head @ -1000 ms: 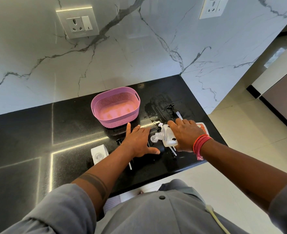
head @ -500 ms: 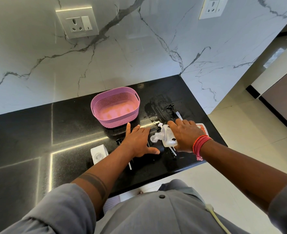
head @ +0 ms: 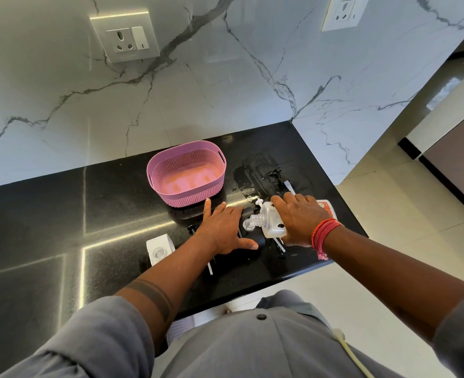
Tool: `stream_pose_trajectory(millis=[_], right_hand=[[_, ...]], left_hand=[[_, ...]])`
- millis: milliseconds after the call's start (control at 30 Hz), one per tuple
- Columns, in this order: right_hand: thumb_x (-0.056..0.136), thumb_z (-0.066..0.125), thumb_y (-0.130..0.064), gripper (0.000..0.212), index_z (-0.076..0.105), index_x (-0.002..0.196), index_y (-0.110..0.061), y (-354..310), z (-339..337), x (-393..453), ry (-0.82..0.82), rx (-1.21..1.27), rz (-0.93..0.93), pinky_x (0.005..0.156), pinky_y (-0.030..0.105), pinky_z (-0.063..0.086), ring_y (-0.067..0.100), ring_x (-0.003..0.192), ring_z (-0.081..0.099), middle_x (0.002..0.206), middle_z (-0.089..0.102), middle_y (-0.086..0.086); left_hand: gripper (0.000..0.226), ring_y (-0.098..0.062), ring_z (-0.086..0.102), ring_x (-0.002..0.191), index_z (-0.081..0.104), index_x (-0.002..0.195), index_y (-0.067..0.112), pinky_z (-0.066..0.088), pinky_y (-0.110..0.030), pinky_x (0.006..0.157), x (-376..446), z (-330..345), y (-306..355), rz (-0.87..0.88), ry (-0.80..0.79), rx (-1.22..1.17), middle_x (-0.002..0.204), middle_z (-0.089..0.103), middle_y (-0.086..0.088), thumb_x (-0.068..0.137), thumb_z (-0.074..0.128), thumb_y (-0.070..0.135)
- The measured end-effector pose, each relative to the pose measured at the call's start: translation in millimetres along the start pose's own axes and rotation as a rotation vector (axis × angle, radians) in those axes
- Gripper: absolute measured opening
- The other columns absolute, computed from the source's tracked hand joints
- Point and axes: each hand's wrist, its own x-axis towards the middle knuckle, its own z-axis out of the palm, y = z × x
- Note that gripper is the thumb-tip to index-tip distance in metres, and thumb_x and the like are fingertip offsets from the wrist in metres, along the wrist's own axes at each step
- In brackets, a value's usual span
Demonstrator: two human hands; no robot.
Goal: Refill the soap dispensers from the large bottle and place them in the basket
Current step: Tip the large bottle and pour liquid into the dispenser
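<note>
A clear soap dispenser [head: 270, 222] lies on its side on the black worktop [head: 61, 214], its open threaded neck pointing toward the left hand [head: 222, 230]. The right hand [head: 297, 218] lies over the dispenser's body with fingers bent down across it, holding it against the worktop; red threads [head: 324, 233] circle that wrist. The left hand rests flat with straight, spread fingers on a black dispenser [head: 252, 238] lying just beside the clear one, thumb stretched out toward the clear one's neck. Partly hidden under the right hand, near the worktop's right edge, a white bottle with an orange label [head: 326, 207] shows only a corner, so how it lies cannot be told. A black pump head with a pale tube [head: 281, 177] lies beyond the right hand, on a wet patch of the worktop. A pink basket [head: 154, 173] stands upright just behind the left hand's fingertips, with nothing showing inside. A small white dispenser [head: 160, 245] with a round opening on top stands left of the left forearm. Behind it all rises a marble wall [head: 225, 77] with two sockets [head: 125, 38].
</note>
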Motion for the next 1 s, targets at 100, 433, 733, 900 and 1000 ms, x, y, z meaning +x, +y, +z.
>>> stream_pose_trajectory(millis=[100, 433, 733, 900, 1000], right_hand=[[0.070, 0.082, -0.058, 0.105, 0.024, 0.151, -0.024, 0.1, -0.3, 0.3, -0.001, -0.002, -0.002, 0.105, 0.051, 0.048, 0.030, 0.124, 0.056, 0.139, 0.052, 0.008], [0.070, 0.083, -0.058, 0.105, 0.025, 0.151, -0.025, 0.0, 0.6, 1.0, -0.002, 0.002, 0.000, 0.106, 0.052, 0.047, 0.030, 0.125, 0.056, 0.139, 0.052, 0.008], [0.071, 0.082, -0.057, 0.104, 0.024, 0.152, -0.025, 0.0, 0.3, 0.9, -0.006, -0.005, 0.003, 0.107, 0.052, 0.046, 0.031, 0.126, 0.055, 0.141, 0.051, 0.008], [0.072, 0.081, -0.057, 0.103, 0.025, 0.151, -0.024, -0.5, -0.5, 0.4, -0.002, -0.012, 0.001, 0.107, 0.052, 0.047, 0.031, 0.126, 0.055, 0.141, 0.052, 0.008], [0.072, 0.081, -0.057, 0.103, 0.025, 0.151, -0.024, -1.0, -0.4, 0.2, 0.000, -0.016, 0.001, 0.106, 0.051, 0.047, 0.031, 0.125, 0.056, 0.139, 0.052, 0.008]], left_hand=[[0.126, -0.030, 0.011, 0.160, 0.015, 0.164, 0.021, -0.019, -0.063, 0.121, 0.2, 0.5, -0.1, 0.000, -0.001, 0.005, 0.170, 0.028, -0.005, 0.070, 0.050, 0.098], [0.125, -0.030, 0.009, 0.160, 0.015, 0.164, 0.021, -0.020, -0.063, 0.121, -1.1, -0.1, 0.4, -0.003, -0.005, -0.007, 0.170, 0.027, -0.005, 0.072, 0.051, 0.096], [0.126, -0.031, 0.010, 0.160, 0.015, 0.164, 0.021, -0.019, -0.063, 0.121, -0.5, -0.2, -0.1, 0.002, -0.001, 0.000, 0.170, 0.027, -0.005, 0.071, 0.050, 0.097], [0.126, -0.031, 0.010, 0.160, 0.015, 0.165, 0.020, -0.020, -0.063, 0.120, -1.3, 0.3, 0.0, 0.003, 0.000, -0.001, 0.170, 0.027, -0.006, 0.071, 0.050, 0.097], [0.127, -0.031, 0.010, 0.160, 0.014, 0.165, 0.020, -0.022, -0.062, 0.120, -0.8, 0.8, -0.1, 0.005, -0.001, 0.000, 0.170, 0.027, -0.006, 0.071, 0.049, 0.097]])
